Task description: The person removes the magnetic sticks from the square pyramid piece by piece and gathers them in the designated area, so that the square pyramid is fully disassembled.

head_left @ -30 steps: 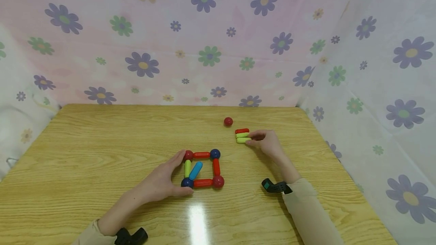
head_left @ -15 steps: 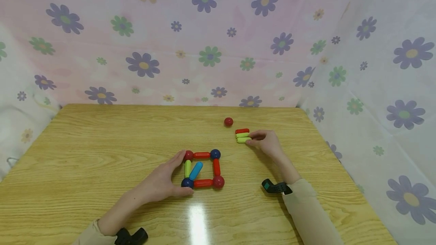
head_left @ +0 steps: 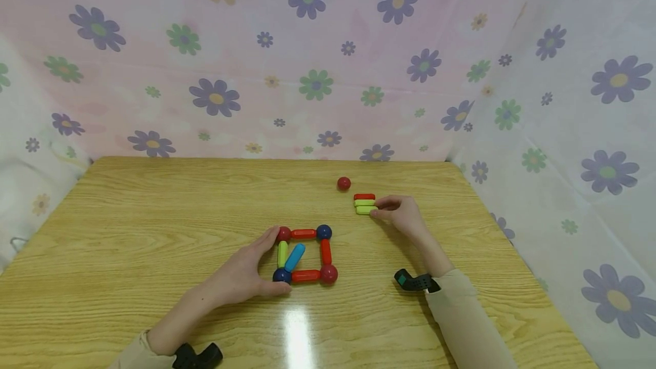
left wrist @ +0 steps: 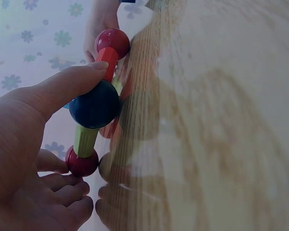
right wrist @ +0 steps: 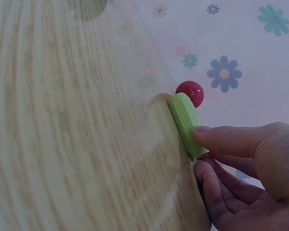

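Note:
A flat square of magnetic building sticks and balls lies on the table in the head view. Its corners alternate red and blue; a blue stick slants from the near-left blue ball. My left hand spans the left side, thumb against that ball and fingers at the far-left red ball. To the right, my right hand pinches the end of the nearest yellow-green stick. Another yellow-green stick and a red stick lie alongside it.
A loose red ball sits behind the sticks. The wooden table meets a flowered cloth at the back, and more cloth hangs at the sides. Black wrist straps are on both wrists.
The loose red and yellow-green sticks have shifted very slightly and lie straighter side by side. The left hand and the square have not visibly moved.

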Demonstrator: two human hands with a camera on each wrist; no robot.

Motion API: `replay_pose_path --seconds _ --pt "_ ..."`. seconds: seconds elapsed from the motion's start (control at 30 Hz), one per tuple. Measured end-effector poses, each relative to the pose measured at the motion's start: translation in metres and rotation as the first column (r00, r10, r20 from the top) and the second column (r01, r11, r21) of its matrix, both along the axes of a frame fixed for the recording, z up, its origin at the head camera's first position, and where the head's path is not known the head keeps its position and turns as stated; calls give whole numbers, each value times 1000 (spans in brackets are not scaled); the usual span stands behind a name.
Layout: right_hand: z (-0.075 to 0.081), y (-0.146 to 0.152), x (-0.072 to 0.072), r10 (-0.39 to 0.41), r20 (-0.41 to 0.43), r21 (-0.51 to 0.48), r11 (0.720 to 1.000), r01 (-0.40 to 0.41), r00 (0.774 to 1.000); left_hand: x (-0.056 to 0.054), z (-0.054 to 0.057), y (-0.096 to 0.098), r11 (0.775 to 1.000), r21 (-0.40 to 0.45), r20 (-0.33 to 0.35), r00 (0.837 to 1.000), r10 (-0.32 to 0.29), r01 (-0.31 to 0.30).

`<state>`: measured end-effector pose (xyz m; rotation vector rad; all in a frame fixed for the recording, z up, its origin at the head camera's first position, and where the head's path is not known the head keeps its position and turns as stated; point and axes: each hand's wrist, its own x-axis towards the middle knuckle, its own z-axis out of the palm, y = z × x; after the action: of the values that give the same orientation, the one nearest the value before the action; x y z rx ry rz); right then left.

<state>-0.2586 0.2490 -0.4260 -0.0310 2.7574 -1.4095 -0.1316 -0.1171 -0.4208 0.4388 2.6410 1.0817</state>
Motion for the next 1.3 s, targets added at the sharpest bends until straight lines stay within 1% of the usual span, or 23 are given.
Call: replay_pose_path --seconds 0.17,0.27,0.37,0.43,0.53,0.63,0.8,0.9,1.03,1.1,1.3 --pt "4 0 1 -2 -18 -10 1000 2 1000 0 0 0 1000 3 4 1000 0 0" --pt "11 -1 4 -8 -51 -27 1000 6 999 0 0 0 1000 5 3 1000 -2 2" --pt "24 -6 9 -10 -79 -54 999 5 997 0 0 0 1000 5 1 1000 -3 3" --pt "33 -14 14 11 -86 -67 998 -17 996 0 0 0 1000 4 0 1000 -3 3" --pt "45 -30 22 72 -93 -84 993 -80 993 0 0 0 1000 3 -4 1000 -4 4" --pt "50 -48 31 149 -102 -107 981 -160 984 0 1 0 1000 3 -7 1000 -4 4" --pt "49 -76 47 266 -109 -167 945 -282 958 0 2 0 1000 6 -4 1000 -6 6" --pt "48 -91 58 322 -81 -193 924 -331 943 0 2 0 1000 9 -1 1000 -5 5" --pt "44 -108 71 400 -43 -227 889 -399 916 0 2 0 1000 15 7 1000 -6 6" --pt "40 -114 75 431 -29 -234 874 -426 902 0 2 0 1000 18 10 1000 -6 6" --pt "29 -127 83 495 -3 -212 849 -484 869 1 1 -1 1000 27 12 1000 -6 6"
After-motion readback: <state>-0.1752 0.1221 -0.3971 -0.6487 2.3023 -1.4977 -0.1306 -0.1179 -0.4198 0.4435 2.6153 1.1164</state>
